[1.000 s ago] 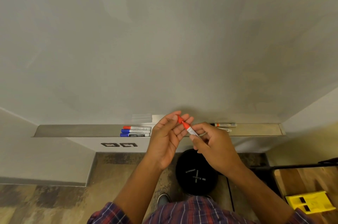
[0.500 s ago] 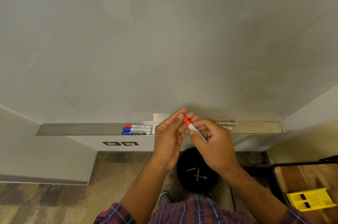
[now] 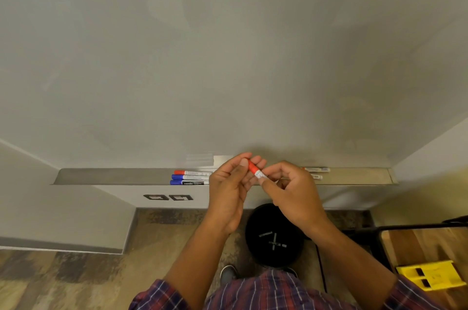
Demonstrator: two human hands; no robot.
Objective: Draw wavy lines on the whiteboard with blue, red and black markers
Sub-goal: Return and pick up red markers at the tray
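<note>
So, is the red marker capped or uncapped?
Capped: the red cap meets the white barrel with no gap; left hand pinches the cap, right hand the barrel.

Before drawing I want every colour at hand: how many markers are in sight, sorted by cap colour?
Red: 3 (held red marker, left red marker, right red marker)
Blue: 2 (upper blue marker, lower blue marker)
Black: 0
Cap hidden: 1 (half-hidden marker)
Total: 6
</note>
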